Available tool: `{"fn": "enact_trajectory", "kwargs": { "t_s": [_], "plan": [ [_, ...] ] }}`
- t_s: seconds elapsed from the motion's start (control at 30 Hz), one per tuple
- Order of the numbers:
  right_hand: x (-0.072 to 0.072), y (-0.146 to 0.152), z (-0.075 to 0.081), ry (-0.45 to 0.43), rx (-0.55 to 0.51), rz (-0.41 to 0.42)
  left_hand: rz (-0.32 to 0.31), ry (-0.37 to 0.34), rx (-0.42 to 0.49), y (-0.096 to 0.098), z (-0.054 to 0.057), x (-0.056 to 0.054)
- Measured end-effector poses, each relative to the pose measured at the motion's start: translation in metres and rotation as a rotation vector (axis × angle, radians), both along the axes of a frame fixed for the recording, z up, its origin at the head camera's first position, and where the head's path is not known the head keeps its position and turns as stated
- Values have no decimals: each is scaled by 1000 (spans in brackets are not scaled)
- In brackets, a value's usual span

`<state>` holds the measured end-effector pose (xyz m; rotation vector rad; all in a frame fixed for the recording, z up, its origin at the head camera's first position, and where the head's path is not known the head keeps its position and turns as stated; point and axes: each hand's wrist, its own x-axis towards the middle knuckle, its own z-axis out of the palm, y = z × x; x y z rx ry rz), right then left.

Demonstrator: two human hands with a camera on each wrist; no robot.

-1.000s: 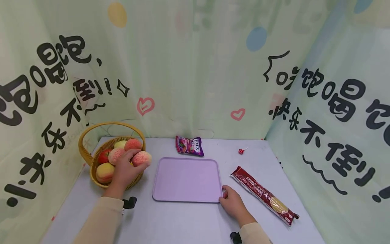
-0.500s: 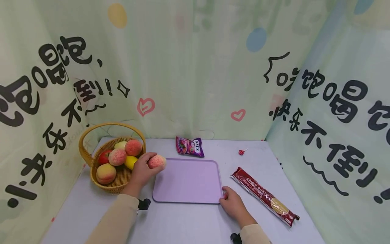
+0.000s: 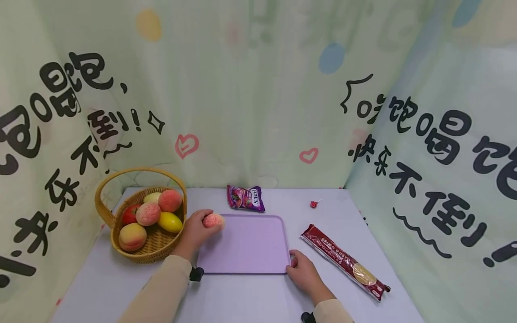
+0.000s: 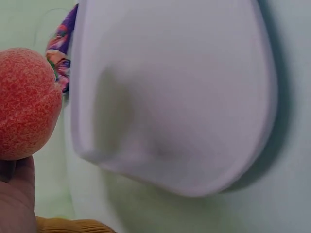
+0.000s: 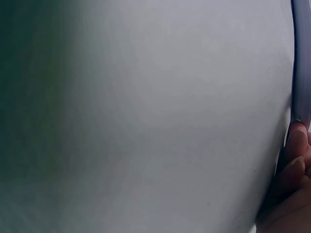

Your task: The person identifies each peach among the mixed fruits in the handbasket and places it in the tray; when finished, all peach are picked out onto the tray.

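- Left hand (image 3: 196, 233) and peach (image 3: 213, 221) have travelled rightward out of the basket (image 3: 149, 258), at left in the head view, to the upper left corner of the tray (image 3: 250, 251) near the middle of the frame.
- Thumb and fingers of that hand curl round the peach; the left-wrist view cuts off both at its left side, so most of the grip is out of sight.
- How high the peach sits over the tray is hard to tell.
- Hand and wrist hide part of the tray's left edge.
- Left forearm slants up from the bottom edge, its sleeve cropped there.
- Right hand (image 3: 304, 271), reaching up and leftward from lower right, pinches the tray by its lower right corner; the right-wrist view shows only dim fingertips against the rim, at the far right.
- Behind the peach, the left-wrist view leaves only a blurred strip of the candy bag (image 3: 245, 198).
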<state>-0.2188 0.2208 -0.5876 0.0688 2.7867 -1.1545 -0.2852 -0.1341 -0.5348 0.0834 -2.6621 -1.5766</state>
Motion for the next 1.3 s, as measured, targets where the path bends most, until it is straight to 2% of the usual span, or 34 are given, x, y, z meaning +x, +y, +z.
{"fn": "enact_trajectory", "kwargs": {
  "t_s": [0.27, 0.67, 0.9, 1.07, 1.3],
  "plan": [
    [-2, 0, -6, 11, 14, 6, 18, -41, -8, 4, -12, -3],
    [-2, 1, -3, 14, 13, 0, -3, -53, -43, 8, -14, -10],
    [-1, 0, -6, -3, 12, 4, 8, -81, -51, 8, -18, -10],
    [-1, 0, -5, -9, 17, -3, -17, -44, -75, 7, -18, -10],
    [-1, 0, -4, -5, 16, -4, -71, 25, -177, 4, -13, -9]
  ]
}}
